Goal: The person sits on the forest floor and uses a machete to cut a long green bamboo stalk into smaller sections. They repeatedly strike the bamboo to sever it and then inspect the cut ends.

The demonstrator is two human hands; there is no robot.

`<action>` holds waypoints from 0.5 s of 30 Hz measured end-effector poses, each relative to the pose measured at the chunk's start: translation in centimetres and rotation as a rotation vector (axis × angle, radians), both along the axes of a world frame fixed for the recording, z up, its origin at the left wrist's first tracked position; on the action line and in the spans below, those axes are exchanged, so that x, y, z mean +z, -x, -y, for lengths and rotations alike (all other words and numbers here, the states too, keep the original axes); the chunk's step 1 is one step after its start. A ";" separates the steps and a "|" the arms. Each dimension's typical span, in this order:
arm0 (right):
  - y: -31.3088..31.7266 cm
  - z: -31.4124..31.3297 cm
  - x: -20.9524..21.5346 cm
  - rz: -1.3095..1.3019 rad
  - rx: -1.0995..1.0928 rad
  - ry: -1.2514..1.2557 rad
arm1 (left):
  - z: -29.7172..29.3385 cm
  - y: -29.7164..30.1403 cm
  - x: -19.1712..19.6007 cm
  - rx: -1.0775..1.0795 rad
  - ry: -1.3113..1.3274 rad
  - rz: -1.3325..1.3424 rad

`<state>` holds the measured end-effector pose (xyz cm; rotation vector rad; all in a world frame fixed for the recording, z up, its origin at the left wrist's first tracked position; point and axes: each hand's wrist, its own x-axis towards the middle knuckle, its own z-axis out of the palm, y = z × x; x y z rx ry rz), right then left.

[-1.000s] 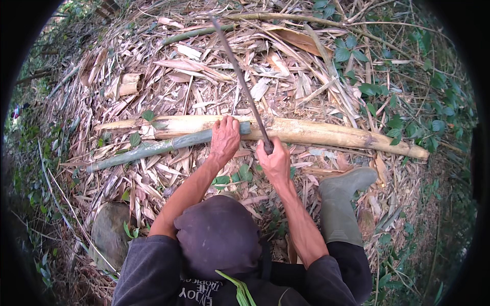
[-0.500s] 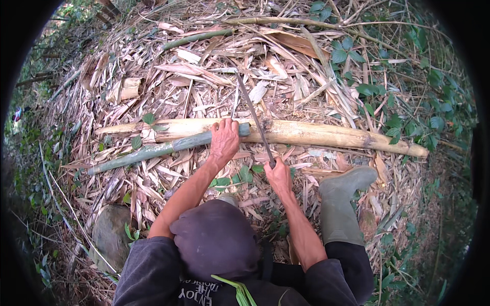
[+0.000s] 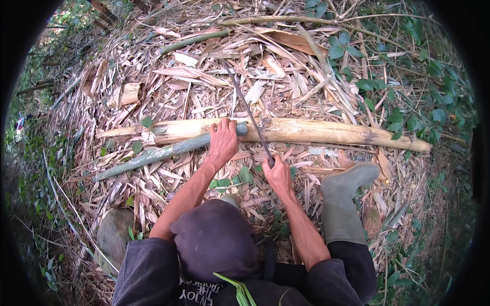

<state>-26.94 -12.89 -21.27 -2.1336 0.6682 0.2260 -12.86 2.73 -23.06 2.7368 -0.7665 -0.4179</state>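
My left hand (image 3: 223,141) is wrapped over a green bamboo pole (image 3: 166,152) near its cut right end. The pole slopes down to the left, and its right end rests on a thick, pale, stripped log (image 3: 319,131) lying across the ground. In my right hand (image 3: 278,176) is the handle of a machete, whose long dark blade (image 3: 245,103) points away and to the left. The blade passes just right of the pole's cut end, above the log. I cannot tell whether it touches either one.
Dry shavings and bamboo chips (image 3: 204,109) cover the ground. My right boot (image 3: 347,204) stands below the log, and a rounded stone (image 3: 113,237) lies at lower left. Farther off are a short green pole (image 3: 196,42) and a long thin branch (image 3: 286,20). Leafy plants (image 3: 393,117) grow at right.
The machete's tip has tilted a little to the left. My left hand keeps its hold near the pole's end, and the whole view has shifted slightly.
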 end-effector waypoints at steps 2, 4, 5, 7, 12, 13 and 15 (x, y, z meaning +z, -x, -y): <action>-0.6 -0.2 0.1 0.063 0.022 0.022 | -0.1 0.0 -0.4 -0.012 -0.044 -0.002; -1.8 -0.1 1.1 0.014 0.048 -0.004 | -0.1 -0.2 -0.7 -0.024 -0.075 0.014; -2.4 -0.2 1.4 -0.011 0.062 -0.017 | 0.0 -0.3 -0.8 -0.019 -0.058 0.022; -3.4 -0.9 2.2 0.171 0.019 -0.017 | 0.1 -0.1 -0.7 -0.012 -0.031 0.024; -4.1 -1.4 3.2 0.250 -0.043 -0.038 | 0.0 0.0 -0.7 -0.010 -0.035 0.030; -3.1 -1.0 1.3 0.228 -0.026 -0.004 | 0.1 -0.1 -0.8 -0.016 -0.035 0.045; -0.7 0.4 -2.0 -0.005 0.094 0.075 | 0.2 0.0 -0.8 -0.026 -0.031 0.051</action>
